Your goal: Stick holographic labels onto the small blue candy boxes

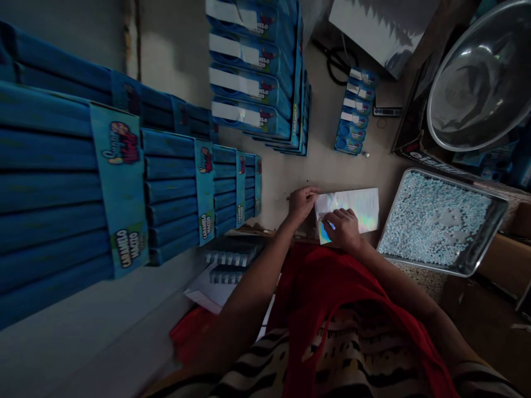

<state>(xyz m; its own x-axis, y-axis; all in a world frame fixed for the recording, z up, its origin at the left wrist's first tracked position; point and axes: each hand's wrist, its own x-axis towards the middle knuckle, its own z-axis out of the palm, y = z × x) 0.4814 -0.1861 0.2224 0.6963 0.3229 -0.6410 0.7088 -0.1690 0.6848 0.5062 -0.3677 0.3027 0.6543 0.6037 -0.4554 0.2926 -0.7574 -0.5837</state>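
Observation:
A shiny holographic sheet (pixel 365 207) lies on the table near its front edge, by the red apron. Whether it is one sheet or a stack I cannot tell. At its upper left corner is my left hand (pixel 302 202), the fingers drawn together against the edge. Over the sheet's left half rests my right hand (pixel 343 228), its fingers curled in and closed, with the thumb toward the left edge. A bright rainbow-coloured part of the sheet shows just below the right hand's thumb. The palms and the undersides of the fingers are hidden.
A metal tray (pixel 440 265) of small pale-blue pellets is at right. Behind it, a metal bowl (pixel 477 83) stands on a box. Blue packs (pixel 170 188) line the left; more boxes (pixel 249 83) stand at the back. Scissors (pixel 338 61) and a short pack row (pixel 352 119) lie farther off.

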